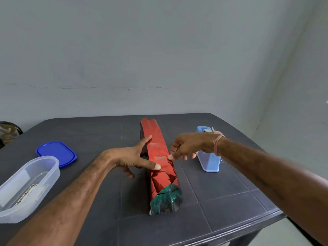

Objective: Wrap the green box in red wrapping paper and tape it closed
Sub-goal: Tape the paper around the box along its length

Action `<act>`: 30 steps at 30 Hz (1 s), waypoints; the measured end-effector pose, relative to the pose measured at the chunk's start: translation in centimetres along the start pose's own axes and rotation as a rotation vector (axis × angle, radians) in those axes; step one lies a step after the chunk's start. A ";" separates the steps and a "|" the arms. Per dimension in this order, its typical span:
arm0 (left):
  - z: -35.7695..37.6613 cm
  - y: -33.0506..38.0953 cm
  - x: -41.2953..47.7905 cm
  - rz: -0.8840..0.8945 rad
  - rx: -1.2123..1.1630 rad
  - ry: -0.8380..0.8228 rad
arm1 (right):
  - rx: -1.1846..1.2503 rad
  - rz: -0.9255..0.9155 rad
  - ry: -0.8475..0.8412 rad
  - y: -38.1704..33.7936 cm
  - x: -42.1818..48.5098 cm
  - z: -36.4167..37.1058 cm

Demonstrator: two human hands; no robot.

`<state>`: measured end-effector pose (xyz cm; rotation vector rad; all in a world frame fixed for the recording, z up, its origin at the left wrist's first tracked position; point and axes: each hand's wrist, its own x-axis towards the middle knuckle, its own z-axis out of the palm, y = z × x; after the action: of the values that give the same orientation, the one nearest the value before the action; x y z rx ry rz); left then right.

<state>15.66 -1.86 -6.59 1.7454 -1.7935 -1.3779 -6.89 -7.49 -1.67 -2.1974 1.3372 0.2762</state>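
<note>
The paper [158,139] is red with two pale strips of tape [160,158] on it, and the box [166,201] end showing is shiny dark green. The table [221,201] is dark grey, scored in a square grid, against a pale grey wall [159,50]. The lid [56,153] is deep blue, the tub [30,183] frosted clear, the dispenser [209,162] light blue, the wristband [217,144] pink.

Light: soft, even, moderately bright.
Shadows: faint, diffuse beside the wrapped box [160,153] on the counter [230,201].
Blur: right forearm [284,174] smeared near the frame edge.
Distortion: wide-angle bending at the edges.
</note>
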 end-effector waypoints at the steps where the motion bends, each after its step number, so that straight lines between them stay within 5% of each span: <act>1: -0.1 -0.1 0.0 -0.002 -0.006 -0.001 | 0.044 -0.014 0.034 -0.1 0.0 0.1; 11: 0.0 -0.2 0.1 -0.016 -0.017 0.002 | 0.202 0.026 0.153 -0.7 1.1 3.7; 22: -0.4 -0.8 -0.1 0.055 -0.136 -0.028 | 0.819 -0.087 0.252 0.4 1.6 6.0; 30: 0.5 -0.8 1.0 0.214 -0.204 0.368 | 1.050 -0.049 0.334 -0.6 2.8 5.8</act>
<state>15.56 -2.42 -7.88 1.5317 -1.5300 -1.0340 -4.39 -6.22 -7.50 -1.3817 1.1749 -0.6978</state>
